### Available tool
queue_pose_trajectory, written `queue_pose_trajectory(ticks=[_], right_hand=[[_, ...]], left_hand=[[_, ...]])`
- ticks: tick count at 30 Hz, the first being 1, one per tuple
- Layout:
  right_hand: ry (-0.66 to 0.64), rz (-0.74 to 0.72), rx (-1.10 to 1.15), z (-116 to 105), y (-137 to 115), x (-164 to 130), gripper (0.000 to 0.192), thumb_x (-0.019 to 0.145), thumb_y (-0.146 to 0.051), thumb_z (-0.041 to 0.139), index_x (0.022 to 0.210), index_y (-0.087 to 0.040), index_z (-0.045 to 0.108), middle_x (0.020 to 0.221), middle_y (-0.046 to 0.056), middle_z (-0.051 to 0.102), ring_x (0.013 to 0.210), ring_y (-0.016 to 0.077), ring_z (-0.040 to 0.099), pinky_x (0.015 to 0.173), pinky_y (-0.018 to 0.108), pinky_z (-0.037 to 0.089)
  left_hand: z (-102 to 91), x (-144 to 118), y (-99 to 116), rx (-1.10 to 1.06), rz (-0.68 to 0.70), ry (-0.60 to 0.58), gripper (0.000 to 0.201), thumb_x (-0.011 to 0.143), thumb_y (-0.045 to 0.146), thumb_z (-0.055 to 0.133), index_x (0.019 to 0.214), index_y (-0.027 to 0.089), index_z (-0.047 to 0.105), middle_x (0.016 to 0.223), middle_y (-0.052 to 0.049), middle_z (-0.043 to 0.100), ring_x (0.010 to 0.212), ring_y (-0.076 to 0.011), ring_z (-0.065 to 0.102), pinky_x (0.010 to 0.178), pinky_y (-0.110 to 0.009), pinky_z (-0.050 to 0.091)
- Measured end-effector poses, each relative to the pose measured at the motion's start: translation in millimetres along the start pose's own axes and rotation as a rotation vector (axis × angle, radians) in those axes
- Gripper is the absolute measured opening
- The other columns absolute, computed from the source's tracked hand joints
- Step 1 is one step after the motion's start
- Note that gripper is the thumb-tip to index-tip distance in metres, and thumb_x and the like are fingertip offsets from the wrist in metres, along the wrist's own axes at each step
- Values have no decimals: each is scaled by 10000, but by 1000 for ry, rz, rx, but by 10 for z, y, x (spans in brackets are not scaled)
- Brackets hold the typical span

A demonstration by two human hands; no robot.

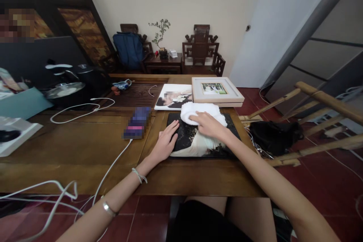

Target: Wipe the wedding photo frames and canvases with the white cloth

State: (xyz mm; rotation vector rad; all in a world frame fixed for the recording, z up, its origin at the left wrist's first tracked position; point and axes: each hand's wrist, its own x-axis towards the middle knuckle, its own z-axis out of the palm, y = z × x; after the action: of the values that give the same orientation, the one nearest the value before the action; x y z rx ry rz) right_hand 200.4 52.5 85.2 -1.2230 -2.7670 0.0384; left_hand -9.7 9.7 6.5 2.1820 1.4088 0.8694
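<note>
A dark photo panel (pixel 195 147) with a pale dress in its picture lies flat near the front edge of the wooden table. My right hand (pixel 208 124) presses a bunched white towel (pixel 204 110) onto the panel's upper part, fingers closed over the cloth. The towel hides some of the picture. At the panel's left edge rests my left hand (pixel 168 141), fingers stretched out and holding nothing. Just behind the panel lie a white-edged photo print (pixel 172 98) and a stack of light wooden picture frames (pixel 218 90).
A phone (pixel 137 123) with a white cable lies left of the panel. Farther left are a kettle (pixel 87 77), a lidded pot (pixel 65 91) and loose white cables (pixel 82 112). Bamboo poles (pixel 320 147) stand right of the table. Carved chairs (pixel 200 51) are by the wall.
</note>
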Motion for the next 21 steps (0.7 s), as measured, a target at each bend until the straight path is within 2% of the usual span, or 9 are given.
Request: queue_pose_trajectory(ticks=[2, 5, 9, 12, 14, 17, 21], right_hand=[[3, 14, -20, 10, 0, 44, 557, 706, 20, 359, 1208, -162, 516, 1054, 148, 615, 1090, 289, 510, 880, 426, 404], [3, 24, -35, 90, -149, -103, 577, 707, 24, 379, 1232, -176, 513, 1170, 149, 579, 1203, 314, 423, 968, 505, 328], [-14, -4, -4, 231, -538, -606, 584, 718, 34, 406, 1217, -237, 541, 1396, 96, 422, 1326, 350, 252, 1037, 613, 186], [-50, -34, 63, 257, -834, -1034, 471, 743, -22, 478, 1132, -259, 597, 1436, 82, 374, 1341, 389, 203, 1037, 656, 150], [-75, -57, 113, 227, -952, -1234, 429, 742, -49, 509, 1094, -271, 612, 1448, 60, 361, 1353, 381, 175, 1050, 649, 143], [-94, -87, 156, 156, -917, -1296, 494, 704, -10, 479, 1100, -280, 603, 1447, 22, 367, 1366, 336, 170, 1068, 620, 160], [-68, -34, 106, 108, -499, -943, 612, 643, 59, 384, 1146, -231, 578, 1408, 41, 423, 1353, 303, 228, 1064, 593, 198]], left_hand=[[2, -2, -7, -7, 5, 7, 441, 921, 244, 335, 1359, 241, 390, 1460, -67, 361, 1360, -198, 288, 1094, -474, 222], [-1, -3, 8, -16, -10, 5, 445, 920, 239, 334, 1361, 239, 386, 1459, -65, 363, 1362, -196, 283, 1095, -473, 219], [-10, 0, 44, -19, -39, -8, 438, 921, 247, 327, 1354, 225, 391, 1465, -71, 351, 1365, -195, 277, 1097, -478, 209], [-19, 4, 65, -14, -49, -15, 432, 920, 253, 328, 1344, 221, 401, 1462, -78, 355, 1367, -201, 272, 1094, -483, 211], [-23, 5, 72, -14, -48, -14, 428, 921, 255, 324, 1341, 232, 402, 1458, -78, 362, 1368, -203, 272, 1089, -494, 211], [-23, 1, 69, -12, -41, -11, 427, 923, 252, 319, 1343, 237, 395, 1458, -78, 363, 1365, -202, 277, 1082, -504, 214], [-7, -5, 47, -4, -34, -7, 431, 923, 251, 325, 1348, 234, 392, 1463, -78, 353, 1366, -202, 275, 1086, -499, 208]])
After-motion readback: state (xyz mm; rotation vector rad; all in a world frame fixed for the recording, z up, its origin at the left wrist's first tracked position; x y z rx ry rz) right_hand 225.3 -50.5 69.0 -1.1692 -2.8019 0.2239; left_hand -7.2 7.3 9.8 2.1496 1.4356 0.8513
